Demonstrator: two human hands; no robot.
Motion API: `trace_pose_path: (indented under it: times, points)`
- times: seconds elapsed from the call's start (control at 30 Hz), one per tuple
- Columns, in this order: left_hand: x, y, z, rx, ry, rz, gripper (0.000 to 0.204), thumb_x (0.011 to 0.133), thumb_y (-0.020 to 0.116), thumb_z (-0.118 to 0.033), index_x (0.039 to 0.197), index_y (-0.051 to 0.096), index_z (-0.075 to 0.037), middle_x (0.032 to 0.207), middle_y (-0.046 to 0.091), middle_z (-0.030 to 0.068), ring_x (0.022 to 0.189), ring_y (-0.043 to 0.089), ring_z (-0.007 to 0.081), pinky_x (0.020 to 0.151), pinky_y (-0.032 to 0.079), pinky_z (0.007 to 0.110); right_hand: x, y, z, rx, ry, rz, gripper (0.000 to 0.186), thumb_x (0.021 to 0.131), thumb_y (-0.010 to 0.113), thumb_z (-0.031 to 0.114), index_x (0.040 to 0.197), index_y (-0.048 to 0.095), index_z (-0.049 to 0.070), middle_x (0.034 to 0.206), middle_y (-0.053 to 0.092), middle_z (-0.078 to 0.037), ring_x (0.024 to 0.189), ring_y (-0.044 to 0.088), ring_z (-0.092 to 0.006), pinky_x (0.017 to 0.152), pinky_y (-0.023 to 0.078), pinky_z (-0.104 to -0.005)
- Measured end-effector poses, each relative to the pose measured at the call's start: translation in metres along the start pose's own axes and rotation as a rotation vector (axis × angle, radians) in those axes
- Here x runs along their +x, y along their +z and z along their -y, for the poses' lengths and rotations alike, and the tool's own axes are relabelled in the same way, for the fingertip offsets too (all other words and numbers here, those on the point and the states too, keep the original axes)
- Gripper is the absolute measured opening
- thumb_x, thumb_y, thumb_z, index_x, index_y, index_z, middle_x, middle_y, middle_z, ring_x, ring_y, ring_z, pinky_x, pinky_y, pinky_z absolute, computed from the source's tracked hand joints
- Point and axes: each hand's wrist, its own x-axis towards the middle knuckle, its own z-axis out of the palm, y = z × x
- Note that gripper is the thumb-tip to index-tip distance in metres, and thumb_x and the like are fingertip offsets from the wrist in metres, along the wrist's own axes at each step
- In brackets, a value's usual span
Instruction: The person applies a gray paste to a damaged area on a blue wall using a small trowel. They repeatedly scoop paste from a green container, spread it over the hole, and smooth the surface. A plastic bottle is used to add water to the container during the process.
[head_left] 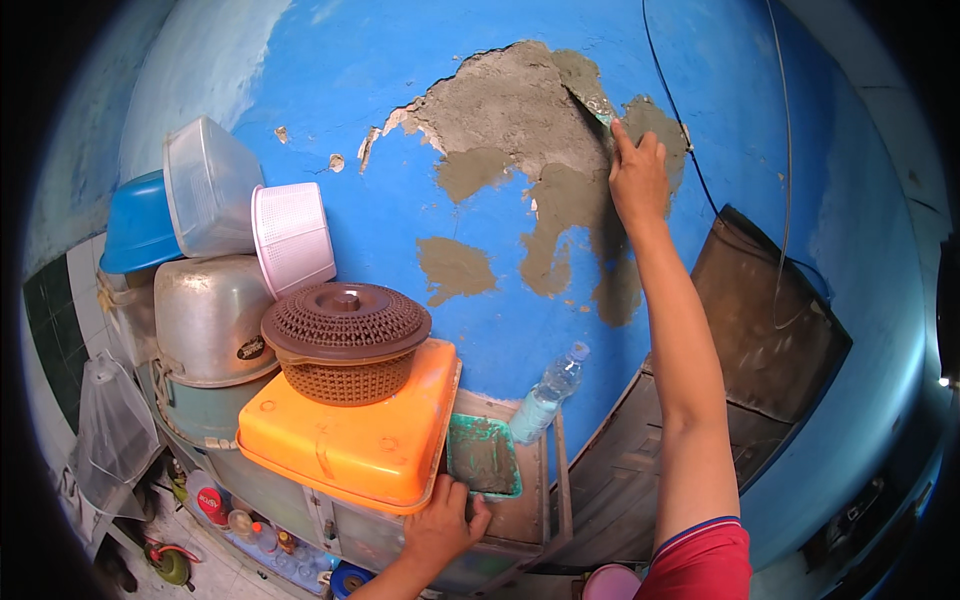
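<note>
My right hand (640, 175) grips a scraper (598, 108) against the damaged patch at the upper right, where grey mortar (580, 80) covers parts of exposed render (500, 105) on the blue wall (360, 110). Smaller smeared patches (455, 265) sit lower down. My left hand (445, 520) has its fingers curled at the near edge of the cabinet top, touching the corner of an orange plastic container (340, 435); what exactly they grip is unclear. Beside it sits a green tray (480, 455) holding grey mortar, with a plastic bottle (545, 395) just behind.
A brown lidded basket (346, 370) rests on the orange container. Stacked tubs (205, 185) and a metal pot (210, 320) stand left, above bottles (265, 535) on a lower level. A dark panel (760, 330) leans at the right under hanging cables (780, 150). A clear bag (110, 430) hangs far left.
</note>
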Motion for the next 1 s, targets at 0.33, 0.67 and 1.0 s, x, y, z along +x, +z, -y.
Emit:
trace_pose_path:
  times: [0.33, 0.67, 1.0]
  points:
    - [-0.003, 0.000, 0.000, -0.003, -0.022, 0.008, 0.024, 0.082, 0.073, -0.028, 0.082, 0.058, -0.009, 0.085, 0.053, 0.0092, 0.070, 0.062, 0.0304, 0.056, 0.052, 0.045, -0.064, -0.031, -0.036, 0.078, 0.036, 0.101, 0.041, 0.098, 0.066, 0.013, 0.137, 0.069, 0.023, 0.098, 0.054, -0.012, 0.094, 0.056, -0.0328, 0.080, 0.050, -0.0444]
    - [-0.001, -0.001, 0.001, -0.004, 0.014, -0.008, 0.023, 0.081, 0.073, -0.026, 0.083, 0.058, -0.009, 0.085, 0.053, 0.0093, 0.071, 0.062, 0.0311, 0.059, 0.051, 0.044, 0.033, -0.001, 0.009, -0.022, 0.008, 0.009, 0.037, 0.098, 0.062, 0.016, 0.134, 0.069, 0.021, 0.109, 0.058, -0.014, 0.104, 0.058, -0.0366, 0.084, 0.055, -0.0477]
    - [-0.002, -0.003, 0.000, 0.003, 0.005, -0.009, 0.024, 0.081, 0.073, -0.027, 0.082, 0.058, -0.009, 0.086, 0.053, 0.0093, 0.072, 0.062, 0.0310, 0.059, 0.051, 0.044, -0.032, -0.061, -0.029, -0.095, -0.008, 0.177, 0.035, 0.099, 0.063, 0.014, 0.132, 0.071, 0.020, 0.104, 0.059, -0.012, 0.098, 0.060, -0.0328, 0.080, 0.054, -0.0462]
